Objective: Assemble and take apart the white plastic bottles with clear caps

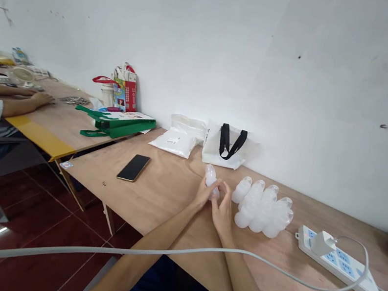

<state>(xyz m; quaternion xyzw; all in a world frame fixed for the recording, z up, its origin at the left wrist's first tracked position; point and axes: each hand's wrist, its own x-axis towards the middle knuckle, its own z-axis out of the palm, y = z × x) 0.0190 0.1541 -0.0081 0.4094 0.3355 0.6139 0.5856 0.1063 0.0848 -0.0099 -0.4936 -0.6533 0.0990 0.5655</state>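
My left hand [205, 193] and my right hand [223, 211] hold a small translucent plastic bottle [211, 178] between their fingers, above the plywood table [175, 212]. The bottle tilts, with its upper end pointing away from me, and my fingers hide its lower part. Just to the right of my right hand stands a cluster of several similar bottles [261, 208], lying close together on the table and not touching my hands.
A black smartphone [133, 167] lies left of my hands. Behind them are a white plastic package [176, 137] and a white bag with black handles [224, 145]. A white power strip [334, 261] and cable [161, 252] are to the right. A co-worker's hand [42, 100] rests on the adjoining table.
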